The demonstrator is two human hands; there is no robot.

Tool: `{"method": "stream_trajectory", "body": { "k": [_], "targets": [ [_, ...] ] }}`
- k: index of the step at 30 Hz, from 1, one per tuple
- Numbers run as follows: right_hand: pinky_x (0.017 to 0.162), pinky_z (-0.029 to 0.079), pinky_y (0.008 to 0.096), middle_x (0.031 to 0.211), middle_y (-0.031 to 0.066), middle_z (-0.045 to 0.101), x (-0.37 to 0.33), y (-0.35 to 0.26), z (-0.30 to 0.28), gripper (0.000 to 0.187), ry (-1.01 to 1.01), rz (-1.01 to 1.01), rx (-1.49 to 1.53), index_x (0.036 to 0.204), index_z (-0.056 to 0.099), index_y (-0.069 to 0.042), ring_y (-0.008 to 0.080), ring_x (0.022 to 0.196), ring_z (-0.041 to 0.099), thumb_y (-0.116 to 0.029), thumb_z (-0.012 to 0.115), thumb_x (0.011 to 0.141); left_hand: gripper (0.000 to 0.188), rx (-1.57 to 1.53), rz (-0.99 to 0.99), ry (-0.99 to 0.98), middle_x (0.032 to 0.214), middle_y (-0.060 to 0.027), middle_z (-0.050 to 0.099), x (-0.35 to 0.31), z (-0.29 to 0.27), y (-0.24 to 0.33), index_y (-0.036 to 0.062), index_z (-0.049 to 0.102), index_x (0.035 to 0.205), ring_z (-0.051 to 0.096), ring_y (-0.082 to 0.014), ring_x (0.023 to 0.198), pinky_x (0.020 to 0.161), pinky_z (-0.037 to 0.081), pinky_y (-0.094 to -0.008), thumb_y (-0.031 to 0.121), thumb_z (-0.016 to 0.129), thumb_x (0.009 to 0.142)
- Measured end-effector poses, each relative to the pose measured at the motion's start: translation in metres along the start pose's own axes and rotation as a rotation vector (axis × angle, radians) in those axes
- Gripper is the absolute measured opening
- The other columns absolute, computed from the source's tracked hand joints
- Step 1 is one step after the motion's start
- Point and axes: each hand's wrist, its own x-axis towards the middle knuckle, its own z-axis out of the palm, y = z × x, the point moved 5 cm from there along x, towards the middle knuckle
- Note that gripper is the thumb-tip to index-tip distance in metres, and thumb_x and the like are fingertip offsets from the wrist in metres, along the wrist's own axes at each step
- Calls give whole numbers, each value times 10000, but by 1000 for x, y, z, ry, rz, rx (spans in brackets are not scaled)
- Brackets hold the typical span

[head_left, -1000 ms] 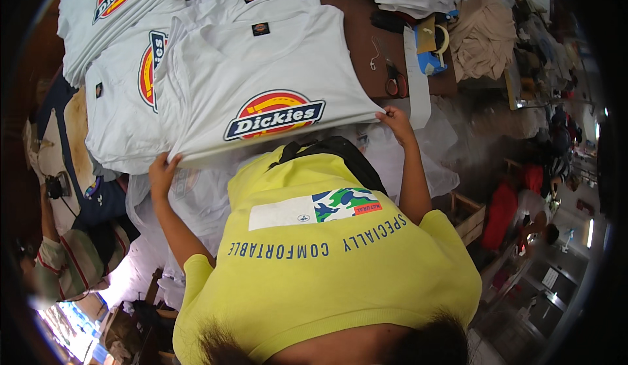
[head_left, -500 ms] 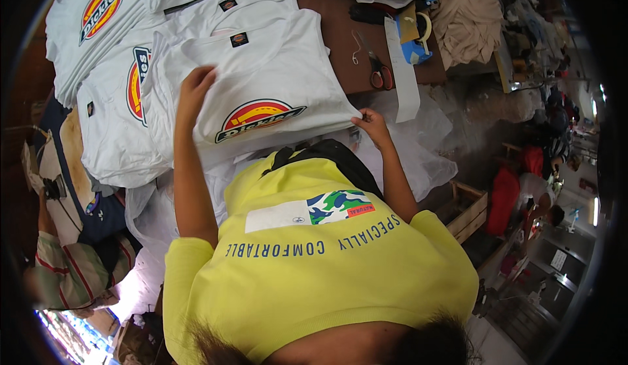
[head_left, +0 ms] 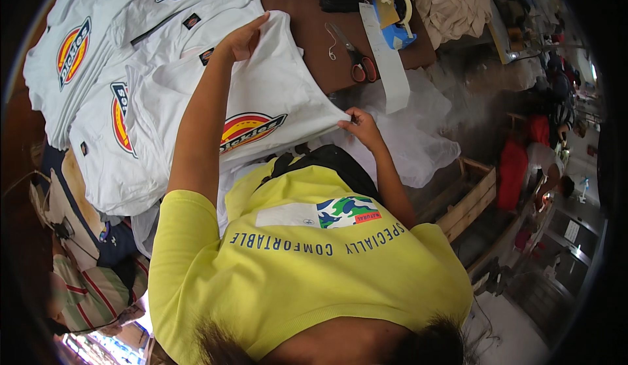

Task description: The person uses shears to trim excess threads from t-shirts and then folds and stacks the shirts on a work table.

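A white sleeveless shirt (head_left: 281, 77) with a red and yellow print lies spread over other shirts in front of me. My right hand (head_left: 363, 129) pinches its near right corner, pulling the hem taut over the table's near edge. Reaching across the shirt, my left hand (head_left: 243, 39) rests at its far shoulder with the fingers stretched out on the cloth. My left forearm hides part of the neckline and print. More white printed shirts (head_left: 91, 97) lie in overlapping stacks to the left.
On the brown tabletop (head_left: 294, 12) are scissors (head_left: 362, 64), a white paper strip (head_left: 392, 80) and a blue tape dispenser (head_left: 399, 34). Beige cloth (head_left: 451, 5) is heaped at the far right. Clear plastic (head_left: 418, 142) hangs beside a wooden crate (head_left: 471, 198). Another person's striped sleeve (head_left: 98, 293) shows lower left.
My left hand has moved from the shirt's left side to its far right shoulder. My right hand keeps the corner pinched. The whole view has shifted slightly.
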Motion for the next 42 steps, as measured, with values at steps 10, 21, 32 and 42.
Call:
{"method": "stream_trajectory", "body": {
  "k": [10, 21, 32, 42],
  "targets": [
    [569, 395, 203, 690, -10, 548, 3, -55, -20, 194, 113, -51, -311, 815, 582, -31, 54, 632, 487, -171, 705, 761, 520, -669, 294, -17, 1040, -188, 611, 19, -45, 37, -87, 536, 1044, 584, -271, 1007, 946, 428, -356, 398, 558, 858],
    [595, 377, 187, 692, -28, 565, 11, -31, -36, 151, 71, 91, 23, 801, 598, -21, 37, 640, 480, -163, 646, 824, 393, -688, 192, -225, 986, -152, 635, 24, -58, 33, -39, 559, 989, 620, -232, 929, 895, 470, -341, 336, 559, 873],
    [686, 458, 223, 830, 64, 624, 73, -76, -35, 265, 45, 1, -42, 1026, 563, 4, 94, 705, 571, -185, 614, 848, 341, 88, 64, 149, 993, -71, 614, -29, -50, 52, 19, 555, 1060, 590, -181, 908, 854, 458, -327, 306, 552, 875],
    [761, 446, 281, 928, 49, 606, 254, -188, 76, 337, -2, -557, -336, 1053, 603, -91, 175, 908, 546, -289, 669, 788, 277, 1276, 789, 1281, 1001, -91, 589, -224, -165, 41, 106, 597, 1073, 527, -271, 940, 811, 403, -379, 290, 546, 872]
  ]
}}
